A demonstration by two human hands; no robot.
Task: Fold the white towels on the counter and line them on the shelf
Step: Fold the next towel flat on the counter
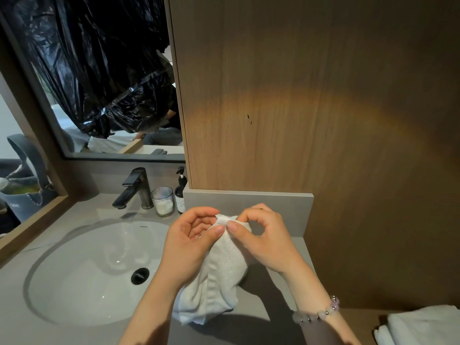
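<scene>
A small white towel [219, 275] hangs bunched above the grey counter [251, 317], just right of the sink. My left hand [191, 242] pinches its top edge between thumb and fingertips. My right hand [263, 235] pinches the same top edge right beside it, thumb against the cloth, a bead bracelet on its wrist. The towel's lower end droops down to the counter between my forearms. At the bottom right lies a white folded towel [423, 324] on a lower wooden surface.
A round white sink [94, 270] fills the left of the counter, with a dark tap [135, 188], a glass [163, 201] and a pump bottle [180, 192] behind it. A wooden panel [298, 95] rises ahead. A mirror [99, 78] is partly draped in black plastic.
</scene>
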